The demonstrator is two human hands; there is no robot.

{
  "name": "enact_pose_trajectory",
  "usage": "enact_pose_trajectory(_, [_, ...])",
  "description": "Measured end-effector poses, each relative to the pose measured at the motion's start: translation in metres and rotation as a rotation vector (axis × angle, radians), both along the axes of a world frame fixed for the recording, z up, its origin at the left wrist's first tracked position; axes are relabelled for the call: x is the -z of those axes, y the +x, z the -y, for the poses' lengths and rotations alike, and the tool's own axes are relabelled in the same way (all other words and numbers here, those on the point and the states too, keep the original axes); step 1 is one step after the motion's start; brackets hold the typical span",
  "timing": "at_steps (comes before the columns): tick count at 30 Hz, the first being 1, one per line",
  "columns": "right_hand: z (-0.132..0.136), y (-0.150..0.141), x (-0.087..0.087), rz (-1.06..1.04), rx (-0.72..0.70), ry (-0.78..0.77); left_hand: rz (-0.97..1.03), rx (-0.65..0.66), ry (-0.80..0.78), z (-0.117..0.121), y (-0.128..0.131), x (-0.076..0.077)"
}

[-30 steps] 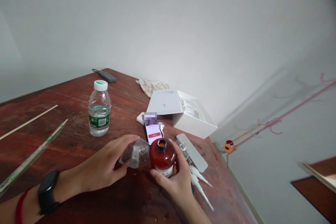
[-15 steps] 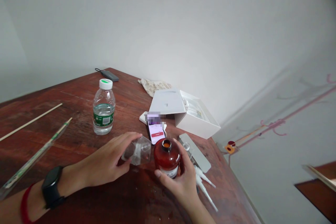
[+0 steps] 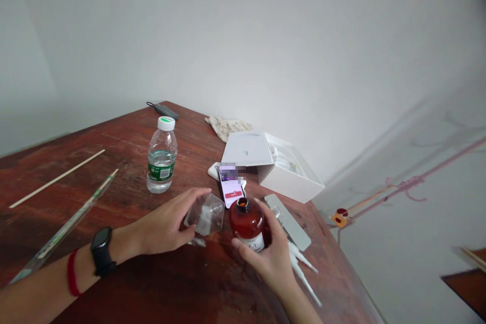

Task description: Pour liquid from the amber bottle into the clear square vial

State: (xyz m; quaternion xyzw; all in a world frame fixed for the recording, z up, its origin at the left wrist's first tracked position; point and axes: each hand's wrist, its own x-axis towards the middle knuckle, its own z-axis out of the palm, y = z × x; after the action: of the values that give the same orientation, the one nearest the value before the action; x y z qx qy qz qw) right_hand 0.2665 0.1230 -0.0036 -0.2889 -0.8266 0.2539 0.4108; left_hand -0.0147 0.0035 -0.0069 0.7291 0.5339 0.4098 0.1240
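My left hand (image 3: 176, 225) is closed round a clear angular plastic container (image 3: 212, 215), its thumb in front and fingers along the top. In my right hand (image 3: 271, 253) is a reddish-brown bottle (image 3: 246, 218) with a white label. The bottle is uncapped and tilts slightly, its round mouth facing up. Container and bottle are close together but apart. A small clear scrap (image 3: 197, 242) lies under the container. Beyond the bottle is a phone (image 3: 231, 190) with a lit screen. Two white pointed nozzles (image 3: 304, 268) lie to the right of my right hand, partly hidden by it.
A half-full water bottle (image 3: 161, 157) stands at left on the dark red wooden table (image 3: 125, 157). Two thin sticks, one bare (image 3: 56, 178) and one in a wrapper (image 3: 72, 220), lie left. An open white box (image 3: 288, 179), a cloth (image 3: 227, 126) and a grey flat panel (image 3: 294, 225) lie beyond.
The view has shifted slightly, so things appear farther right. The clear container looks a little raised, and the small scrap beneath it now shows. Both hands keep their holds.
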Motion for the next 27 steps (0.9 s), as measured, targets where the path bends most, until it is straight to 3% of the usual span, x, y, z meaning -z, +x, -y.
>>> enact_pose_trajectory(10, [-0.006,0.005,-0.011,0.138,-0.013,0.044,0.048,-0.013,-0.012,0.008,0.009,-0.020])
enact_pose_trajectory(18, [0.000,-0.001,-0.021,0.201,-0.045,0.045,0.032,0.009,-0.010,0.006,0.008,-0.017])
enact_pose_trajectory(27, [0.001,-0.002,-0.021,0.246,-0.055,0.107,0.054,0.031,-0.015,0.004,0.007,-0.015])
